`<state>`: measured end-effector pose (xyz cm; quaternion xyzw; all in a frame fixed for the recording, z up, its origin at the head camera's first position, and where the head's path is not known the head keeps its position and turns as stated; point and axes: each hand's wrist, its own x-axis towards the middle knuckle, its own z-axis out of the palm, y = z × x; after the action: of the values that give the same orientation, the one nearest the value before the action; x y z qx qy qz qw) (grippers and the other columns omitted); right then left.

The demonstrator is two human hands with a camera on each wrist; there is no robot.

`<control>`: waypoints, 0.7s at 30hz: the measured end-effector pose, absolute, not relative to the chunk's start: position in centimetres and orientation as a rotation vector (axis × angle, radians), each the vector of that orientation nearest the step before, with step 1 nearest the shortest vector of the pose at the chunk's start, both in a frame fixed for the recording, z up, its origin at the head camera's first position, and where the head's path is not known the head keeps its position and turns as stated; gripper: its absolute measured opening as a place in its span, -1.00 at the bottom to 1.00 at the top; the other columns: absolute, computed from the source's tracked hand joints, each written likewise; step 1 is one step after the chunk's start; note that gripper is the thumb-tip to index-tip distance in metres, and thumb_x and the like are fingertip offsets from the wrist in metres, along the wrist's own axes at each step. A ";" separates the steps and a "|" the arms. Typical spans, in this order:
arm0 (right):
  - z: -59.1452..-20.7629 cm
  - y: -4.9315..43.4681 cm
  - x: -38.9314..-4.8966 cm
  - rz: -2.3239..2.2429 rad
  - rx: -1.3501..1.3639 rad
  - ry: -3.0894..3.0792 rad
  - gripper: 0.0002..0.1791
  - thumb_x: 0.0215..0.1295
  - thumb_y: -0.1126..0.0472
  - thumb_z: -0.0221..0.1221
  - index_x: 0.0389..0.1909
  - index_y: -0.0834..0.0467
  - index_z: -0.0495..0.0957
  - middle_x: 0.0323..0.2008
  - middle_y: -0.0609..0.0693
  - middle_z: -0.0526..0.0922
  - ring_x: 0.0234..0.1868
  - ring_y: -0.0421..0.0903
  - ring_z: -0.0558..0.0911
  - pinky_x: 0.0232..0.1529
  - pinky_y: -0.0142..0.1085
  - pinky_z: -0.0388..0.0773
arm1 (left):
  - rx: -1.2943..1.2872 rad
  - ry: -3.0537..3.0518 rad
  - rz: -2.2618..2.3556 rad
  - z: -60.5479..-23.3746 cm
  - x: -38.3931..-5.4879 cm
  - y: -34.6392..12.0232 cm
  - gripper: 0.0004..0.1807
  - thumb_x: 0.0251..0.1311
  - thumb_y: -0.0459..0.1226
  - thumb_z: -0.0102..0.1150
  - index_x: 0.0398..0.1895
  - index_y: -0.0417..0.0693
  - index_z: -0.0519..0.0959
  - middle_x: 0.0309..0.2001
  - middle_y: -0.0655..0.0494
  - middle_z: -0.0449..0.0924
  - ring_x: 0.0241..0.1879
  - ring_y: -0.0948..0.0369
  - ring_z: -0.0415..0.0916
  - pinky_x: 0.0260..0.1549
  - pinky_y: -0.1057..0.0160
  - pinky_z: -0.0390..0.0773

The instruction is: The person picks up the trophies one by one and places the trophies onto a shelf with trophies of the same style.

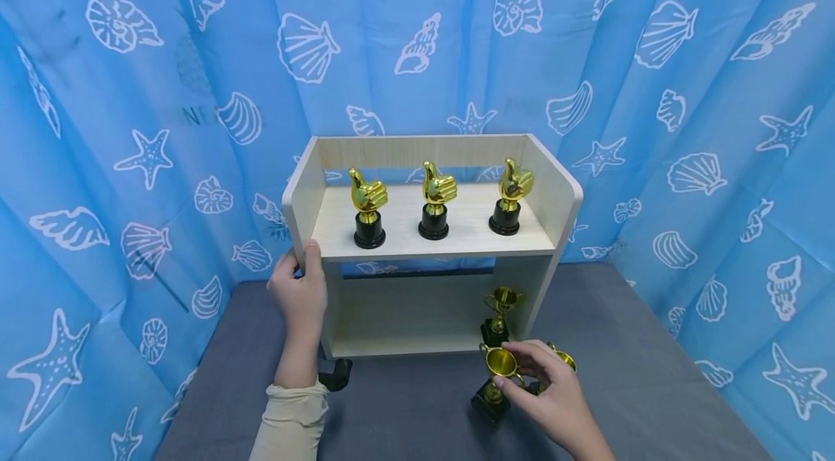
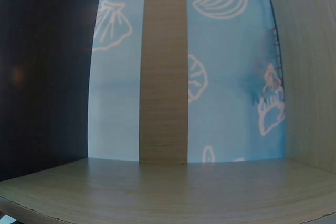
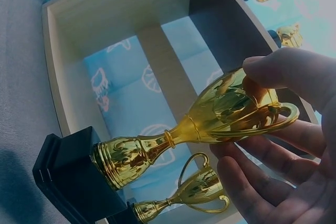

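Observation:
My right hand [image 1: 551, 392] holds a gold trophy cup [image 1: 501, 363] with a square black base, thumb and fingers pinching its bowl in front of the shelf's lower right corner. In the right wrist view the same trophy cup [image 3: 226, 108] lies slanted across the picture. Another trophy cup [image 1: 562, 357] is partly hidden behind that hand. A third trophy cup [image 1: 501, 305] stands at the right end of the lower compartment. My left hand [image 1: 301, 294] grips the front edge of the left side panel of the pale wooden shelf [image 1: 417, 256].
On the upper board stand three gold thumbs-up trophies [image 1: 433, 200] with round black bases, spaced in a row. A small black object [image 1: 335, 375] lies by my left wrist. The shelf rests on a dark grey cloth [image 1: 404, 410]; a blue shell-print curtain [image 1: 417, 33] hangs behind it.

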<state>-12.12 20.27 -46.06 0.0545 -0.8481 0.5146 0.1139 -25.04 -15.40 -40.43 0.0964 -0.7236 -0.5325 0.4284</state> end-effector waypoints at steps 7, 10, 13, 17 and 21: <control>-46.0 20.2 -12.2 1.507 0.157 -2.486 -0.56 0.19 0.22 0.54 0.10 0.02 0.71 -0.01 -0.02 0.69 -0.12 -0.26 0.74 -0.09 -0.36 0.72 | 0.236 -1.802 -1.321 -40.5 -25.0 -15.4 -0.52 0.49 0.01 0.20 -0.45 -0.21 0.62 -0.38 -0.11 0.66 -0.42 0.15 0.45 -0.43 0.34 0.35; -46.2 20.2 -12.3 1.506 0.163 -2.483 -0.56 0.20 0.22 0.54 0.10 0.02 0.71 -0.01 -0.03 0.68 -0.12 -0.25 0.74 -0.09 -0.36 0.72 | 0.236 -1.805 -1.318 -40.5 -25.0 -15.4 -0.52 0.50 0.02 0.20 -0.43 -0.21 0.64 -0.34 -0.12 0.69 -0.40 0.15 0.46 -0.42 0.34 0.36; -46.2 20.3 -12.3 1.514 0.174 -2.475 -0.56 0.20 0.22 0.54 0.10 0.03 0.71 -0.01 -0.03 0.68 -0.11 -0.24 0.74 -0.08 -0.35 0.72 | 0.234 -1.807 -1.323 -40.5 -25.0 -15.4 -0.51 0.50 0.02 0.20 -0.42 -0.23 0.65 -0.30 -0.14 0.71 -0.38 0.13 0.48 -0.39 0.33 0.36; -46.2 20.2 -12.4 1.526 0.183 -2.469 -0.56 0.20 0.22 0.54 0.11 0.03 0.71 -0.01 -0.02 0.69 -0.10 -0.24 0.75 -0.07 -0.35 0.72 | 0.237 -1.807 -1.332 -40.4 -24.9 -15.3 -0.52 0.50 0.02 0.20 -0.36 -0.24 0.69 -0.23 -0.14 0.75 -0.33 0.13 0.52 -0.35 0.33 0.38; -46.1 20.1 -12.6 1.531 0.194 -2.468 -0.56 0.21 0.21 0.53 0.11 0.02 0.71 0.00 -0.03 0.70 -0.08 -0.24 0.75 -0.06 -0.36 0.72 | 0.241 -1.809 -1.321 -40.5 -24.9 -15.3 -0.52 0.49 0.03 0.20 -0.36 -0.22 0.69 -0.27 -0.13 0.74 -0.36 0.13 0.51 -0.39 0.31 0.37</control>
<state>-12.57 20.14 -46.15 0.0660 -0.8423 0.5224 0.1151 -24.90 -15.35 -40.47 0.0965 -0.7251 -0.5294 0.4297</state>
